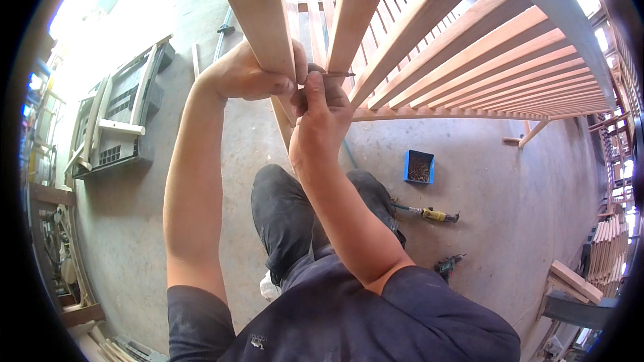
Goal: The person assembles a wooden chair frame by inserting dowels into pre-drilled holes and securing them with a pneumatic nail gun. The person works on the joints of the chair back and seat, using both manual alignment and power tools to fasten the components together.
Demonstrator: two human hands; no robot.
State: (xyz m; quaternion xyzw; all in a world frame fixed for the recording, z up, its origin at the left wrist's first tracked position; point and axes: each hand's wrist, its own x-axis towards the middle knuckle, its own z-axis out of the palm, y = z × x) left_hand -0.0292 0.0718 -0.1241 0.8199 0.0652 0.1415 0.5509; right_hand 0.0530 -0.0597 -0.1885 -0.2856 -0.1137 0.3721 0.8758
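Note:
My left hand [251, 74] is wrapped round the lower part of a thick pale wooden slat [258, 7], its fingertips meeting my right hand at the edge. Close beside it, my right hand [322, 100] is closed, thumb up, on a thin brown pointed piece [339, 74] whose tip sticks out to the right; I cannot make out its exact kind. Both hands are at the near left corner of a large slatted wooden frame [463, 60], whose slats run into a bottom rail [456, 115]. Part of the joint is hidden behind my fingers.
On the concrete floor to the right are a blue box [419, 166] of small dark fasteners, a yellow air tool [436, 215] with a hose, and a green power drill [448, 265]. Black crates with wooden pieces [121, 110] stand left. Stacked slats [606, 248] lie far right.

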